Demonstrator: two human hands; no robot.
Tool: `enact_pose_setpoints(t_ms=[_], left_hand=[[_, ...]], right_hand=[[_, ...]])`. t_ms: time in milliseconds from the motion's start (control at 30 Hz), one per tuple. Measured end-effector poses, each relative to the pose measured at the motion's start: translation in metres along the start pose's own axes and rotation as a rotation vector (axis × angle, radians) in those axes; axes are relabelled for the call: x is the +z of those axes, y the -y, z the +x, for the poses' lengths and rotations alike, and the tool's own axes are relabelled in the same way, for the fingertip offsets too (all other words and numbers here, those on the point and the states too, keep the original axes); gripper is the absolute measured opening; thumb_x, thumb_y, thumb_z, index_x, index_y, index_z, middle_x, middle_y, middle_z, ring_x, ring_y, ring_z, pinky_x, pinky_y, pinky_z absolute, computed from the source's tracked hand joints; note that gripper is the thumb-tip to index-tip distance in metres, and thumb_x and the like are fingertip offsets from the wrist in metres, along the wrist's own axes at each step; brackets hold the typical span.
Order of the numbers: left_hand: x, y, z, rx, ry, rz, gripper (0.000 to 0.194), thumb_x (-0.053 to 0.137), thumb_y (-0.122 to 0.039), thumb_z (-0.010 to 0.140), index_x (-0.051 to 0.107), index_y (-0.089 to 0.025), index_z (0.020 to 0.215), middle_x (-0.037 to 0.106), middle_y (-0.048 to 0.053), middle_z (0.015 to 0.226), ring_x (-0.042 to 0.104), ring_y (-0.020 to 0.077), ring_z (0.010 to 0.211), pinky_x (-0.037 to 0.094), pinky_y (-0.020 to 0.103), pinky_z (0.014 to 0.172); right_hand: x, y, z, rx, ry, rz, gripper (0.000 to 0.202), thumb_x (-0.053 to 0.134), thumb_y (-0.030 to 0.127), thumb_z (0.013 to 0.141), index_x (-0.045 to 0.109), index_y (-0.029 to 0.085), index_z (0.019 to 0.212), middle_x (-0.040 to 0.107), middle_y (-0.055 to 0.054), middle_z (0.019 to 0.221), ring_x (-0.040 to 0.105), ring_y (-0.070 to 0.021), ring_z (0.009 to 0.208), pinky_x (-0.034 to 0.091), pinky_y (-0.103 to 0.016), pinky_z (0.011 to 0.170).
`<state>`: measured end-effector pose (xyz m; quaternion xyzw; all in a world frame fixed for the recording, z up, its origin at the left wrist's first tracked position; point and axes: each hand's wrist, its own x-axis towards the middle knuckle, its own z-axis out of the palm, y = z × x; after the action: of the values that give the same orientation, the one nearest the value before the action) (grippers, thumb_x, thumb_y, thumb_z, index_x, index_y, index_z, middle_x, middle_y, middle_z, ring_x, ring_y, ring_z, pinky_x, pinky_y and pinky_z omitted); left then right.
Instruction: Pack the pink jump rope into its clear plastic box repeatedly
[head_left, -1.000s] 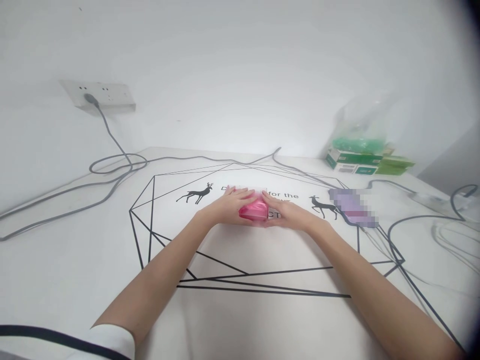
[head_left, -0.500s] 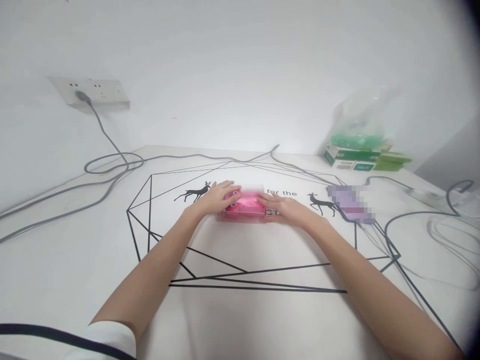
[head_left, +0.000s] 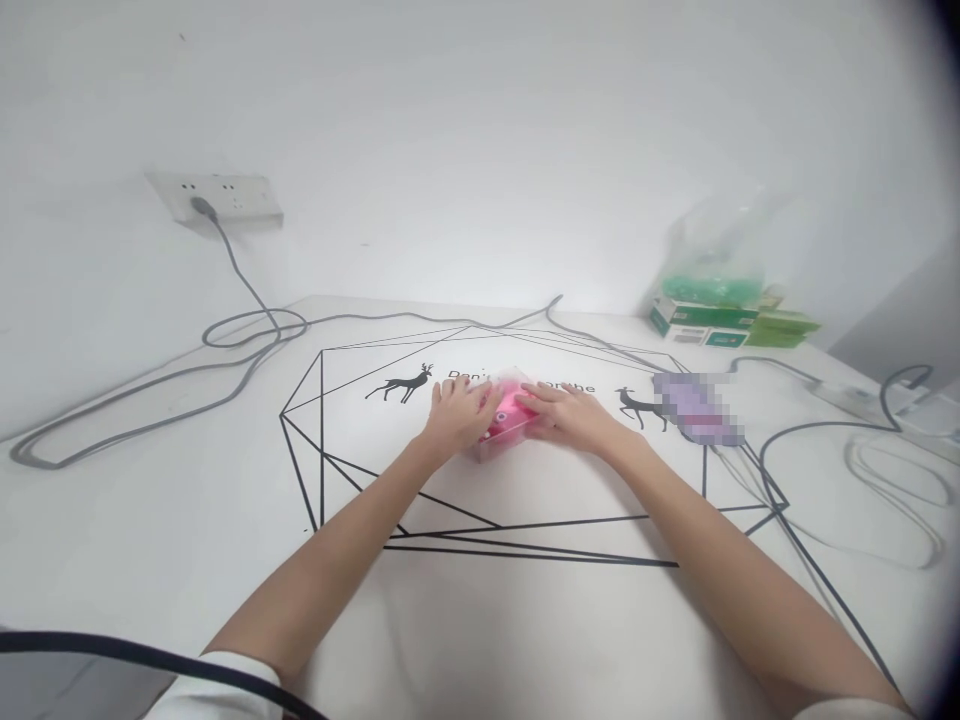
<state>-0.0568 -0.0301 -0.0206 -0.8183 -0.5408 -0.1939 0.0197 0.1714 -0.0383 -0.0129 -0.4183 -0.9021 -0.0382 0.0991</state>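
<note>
A clear plastic box with something bright pink inside sits near the middle of the white table, turned at an angle. Small round eye-like marks show on the pink content, but its exact kind cannot be made out. My left hand wraps round the left side of the box. On the opposite side, my right hand holds it, fingers reaching over the top. Both hands cover parts of the box.
Grey cables run from a wall socket along the table's back. Right of the hands lies a blurred purple phone-like object. Green and white boxes under a clear plastic bag stand at the back right. A black cable crosses the lower left.
The box has turned from lying square to an angled position between my hands. My left hand has shifted right with it. The view has also swung slightly.
</note>
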Motion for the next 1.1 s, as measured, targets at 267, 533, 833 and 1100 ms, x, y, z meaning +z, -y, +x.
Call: enact_pose_setpoints(t_ms=[267,533,833,1100], left_hand=[[-0.035,0.026,-0.024,0.242,0.204,-0.034,0.060,0.047,-0.069,0.087,0.056,-0.031,0.132,0.055,0.010,0.137,0.048,0.0328,0.126,0.046,0.045,0.097],[-0.003,0.008,-0.045,0.225,-0.136,0.142,0.067,0.061,-0.070,0.079,0.061,-0.021,0.124,0.063,0.016,0.116,0.060,0.0317,0.106,0.036,0.056,0.106],[0.007,-0.008,-0.042,0.305,-0.222,0.095,0.050,0.060,-0.061,0.085,0.063,-0.021,0.116,0.058,0.016,0.133,0.057,0.0317,0.120,0.028,0.057,0.114],[0.028,0.003,-0.033,0.257,-0.172,-0.159,0.063,0.060,-0.067,0.082,0.055,-0.022,0.127,0.050,0.014,0.145,0.049,0.0282,0.133,0.026,0.050,0.118]], right_hand=[[-0.022,0.003,-0.006,-0.032,0.186,0.127,0.085,0.054,0.073,0.080,0.042,0.023,0.148,0.034,-0.010,0.157,0.024,-0.0344,0.147,0.010,-0.063,0.117],[-0.038,0.054,-0.013,0.048,0.100,0.005,0.048,0.052,0.061,0.088,0.067,0.022,0.111,0.068,-0.011,0.120,0.063,-0.0285,0.109,0.026,-0.053,0.114],[-0.018,0.019,-0.046,0.049,0.041,-0.049,0.053,0.045,0.043,0.094,0.050,0.020,0.142,0.042,-0.010,0.153,0.045,-0.0348,0.135,0.033,-0.054,0.112],[0.031,0.029,-0.050,0.244,-0.240,0.072,0.065,0.045,0.053,0.095,0.042,0.017,0.148,0.035,-0.007,0.156,0.035,-0.0264,0.144,0.027,-0.045,0.119]])
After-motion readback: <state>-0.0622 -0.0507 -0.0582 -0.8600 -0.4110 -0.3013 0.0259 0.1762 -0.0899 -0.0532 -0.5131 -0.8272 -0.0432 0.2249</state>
